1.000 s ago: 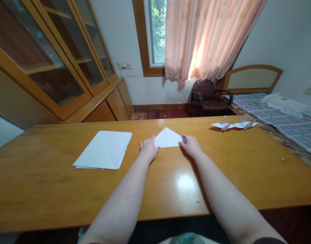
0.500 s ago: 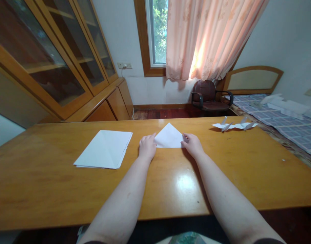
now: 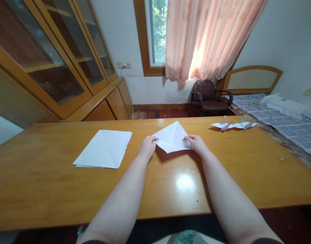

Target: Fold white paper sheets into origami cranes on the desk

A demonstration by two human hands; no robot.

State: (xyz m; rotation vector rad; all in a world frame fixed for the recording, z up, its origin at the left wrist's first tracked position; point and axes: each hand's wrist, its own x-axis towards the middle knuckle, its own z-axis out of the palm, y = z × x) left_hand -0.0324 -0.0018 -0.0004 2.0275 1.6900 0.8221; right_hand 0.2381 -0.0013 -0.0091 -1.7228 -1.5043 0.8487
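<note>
A creased white sheet of paper is spread between my two hands, its near edge lifted off the table and casting a shadow. My left hand pinches the sheet's left corner between thumb and fingers. On the other side, my right hand grips the right edge, with the thumb over the paper. A fold line runs down from the sheet's far corner. Left of my left hand lies a stack of white paper sheets, the top one creased diagonally.
Folded paper cranes stand at the far right of the wooden table. Behind the table are a brown armchair and a bed with a checked cover. A glass-fronted cabinet rises at the left.
The paper was a flat folded triangle on the table; now it is opened out into a wider sheet and raised at the near side. My right hand has shifted slightly right.
</note>
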